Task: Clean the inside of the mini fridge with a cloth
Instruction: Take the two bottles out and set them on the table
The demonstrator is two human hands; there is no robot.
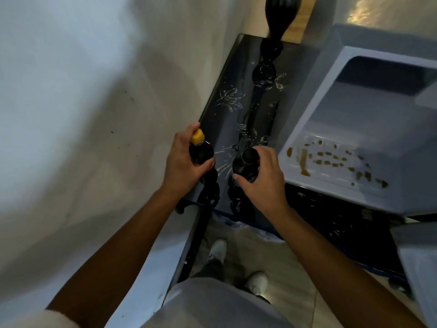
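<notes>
the fingers [208, 165] of the left hand [182, 162] are curled tight round the neck of a dark bottle [201, 155] with a yellow cap [197, 136]; the right hand [262, 176] curls over the top of a second dark bottle [244, 164], fingers wrapped on its shoulder. two bottles, then, one per hand, both over or on a dark glossy table [227, 102] with pale flower marks; whether they touch it is hard to tell. both look filled with dark liquid. a third dark vase-like shape [280, 17] stands at the table's far end, its reflection running down the glass.

the fridge [354, 110] sits just right of the table, open, pale grey-white inside. its floor is ribbed and carries many brown smears [331, 162], a long streak at the left and scattered blots running to the right. a pale ledge or shelf shows deeper in.

below, two white shoes [218, 249] stand on a tan floor [283, 252], and a white wall [82, 91] fills the left.
</notes>
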